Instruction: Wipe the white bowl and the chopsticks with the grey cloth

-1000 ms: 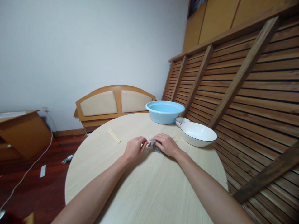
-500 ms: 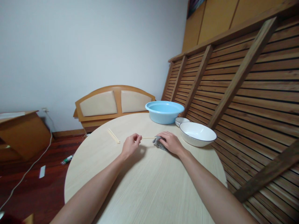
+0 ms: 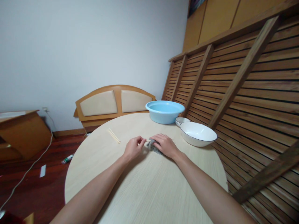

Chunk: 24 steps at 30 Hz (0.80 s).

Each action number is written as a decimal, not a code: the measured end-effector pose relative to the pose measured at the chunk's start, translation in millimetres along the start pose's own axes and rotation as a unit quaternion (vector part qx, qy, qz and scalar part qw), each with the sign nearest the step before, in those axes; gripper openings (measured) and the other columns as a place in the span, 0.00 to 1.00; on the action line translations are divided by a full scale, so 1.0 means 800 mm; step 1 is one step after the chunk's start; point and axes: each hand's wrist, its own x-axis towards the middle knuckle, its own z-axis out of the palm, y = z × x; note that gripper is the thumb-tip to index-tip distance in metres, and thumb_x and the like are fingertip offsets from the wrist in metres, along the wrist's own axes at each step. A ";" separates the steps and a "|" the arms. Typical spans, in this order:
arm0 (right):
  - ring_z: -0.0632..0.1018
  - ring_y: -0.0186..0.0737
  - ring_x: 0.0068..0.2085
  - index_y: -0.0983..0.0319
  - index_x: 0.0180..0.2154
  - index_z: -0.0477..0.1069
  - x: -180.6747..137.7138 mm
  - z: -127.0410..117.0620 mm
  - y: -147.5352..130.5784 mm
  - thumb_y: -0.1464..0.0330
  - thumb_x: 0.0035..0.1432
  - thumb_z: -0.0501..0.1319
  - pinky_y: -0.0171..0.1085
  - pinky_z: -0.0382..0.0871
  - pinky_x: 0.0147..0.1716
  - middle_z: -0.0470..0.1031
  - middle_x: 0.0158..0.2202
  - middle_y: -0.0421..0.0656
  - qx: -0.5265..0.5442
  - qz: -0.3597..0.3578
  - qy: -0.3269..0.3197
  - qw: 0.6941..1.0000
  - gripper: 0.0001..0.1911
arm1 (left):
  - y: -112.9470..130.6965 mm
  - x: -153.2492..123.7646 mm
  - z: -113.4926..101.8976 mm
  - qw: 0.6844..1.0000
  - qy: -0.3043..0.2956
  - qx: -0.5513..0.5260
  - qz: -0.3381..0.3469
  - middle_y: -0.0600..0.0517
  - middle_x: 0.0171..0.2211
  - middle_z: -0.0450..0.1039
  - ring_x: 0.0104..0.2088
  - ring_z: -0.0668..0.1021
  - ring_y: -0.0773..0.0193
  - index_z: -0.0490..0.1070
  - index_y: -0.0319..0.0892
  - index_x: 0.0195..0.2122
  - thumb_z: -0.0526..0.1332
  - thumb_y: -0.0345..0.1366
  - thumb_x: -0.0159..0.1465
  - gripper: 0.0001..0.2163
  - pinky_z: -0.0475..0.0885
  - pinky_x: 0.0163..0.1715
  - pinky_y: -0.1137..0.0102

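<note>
My left hand [image 3: 134, 147] pinches a thin pale chopstick [image 3: 147, 141] near one end. Only a short piece of the stick shows between my hands. A grey cloth [image 3: 154, 147] is bunched under my right hand [image 3: 165, 145], whose fingers close over it and around the chopstick; the stick's far end is hidden there. Both hands are just above the round pale wooden table [image 3: 154, 186], close together. Several loose chopsticks [image 3: 114, 136] lie side by side on the table to the left of my left hand.
Beyond my right hand stand a light blue basin [image 3: 163, 116], a small patterned bowl [image 3: 178, 121] and a large white bowl with a dark rim [image 3: 198, 137]. A slatted wooden frame [image 3: 233, 93] leans along the right. Behind the table is a headboard [image 3: 119, 102].
My hands have come closer together, the cloth sliding left along the chopstick towards my left hand. Less of the stick shows between them. The bowls, basin and loose chopsticks stay put.
</note>
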 end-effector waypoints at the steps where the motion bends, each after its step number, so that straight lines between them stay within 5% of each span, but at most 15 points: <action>1: 0.77 0.44 0.50 0.59 0.50 0.75 0.001 0.001 -0.003 0.74 0.64 0.62 0.44 0.69 0.50 0.80 0.49 0.46 0.001 -0.005 -0.003 1.000 0.14 | 0.002 -0.001 0.001 1.000 -0.006 0.011 0.012 0.49 0.31 0.79 0.31 0.76 0.63 0.77 0.42 0.33 0.54 0.49 0.68 0.19 0.66 0.34 0.69; 14: 0.78 0.43 0.49 0.58 0.47 0.77 0.000 -0.009 0.001 0.74 0.64 0.61 0.43 0.68 0.50 0.80 0.46 0.44 0.012 0.006 -0.001 1.000 0.11 | 0.003 -0.002 -0.016 0.976 -0.024 0.160 0.144 0.50 0.34 0.79 0.33 0.77 0.64 0.76 0.43 0.37 0.55 0.46 0.72 0.15 0.63 0.32 0.72; 24: 0.77 0.44 0.48 0.60 0.46 0.77 -0.007 -0.015 0.031 0.74 0.64 0.60 0.43 0.68 0.51 0.80 0.47 0.43 -0.007 0.051 0.032 0.998 0.11 | -0.009 0.008 -0.032 0.997 0.025 0.058 0.039 0.50 0.34 0.79 0.34 0.77 0.62 0.76 0.43 0.36 0.56 0.49 0.69 0.16 0.65 0.35 0.70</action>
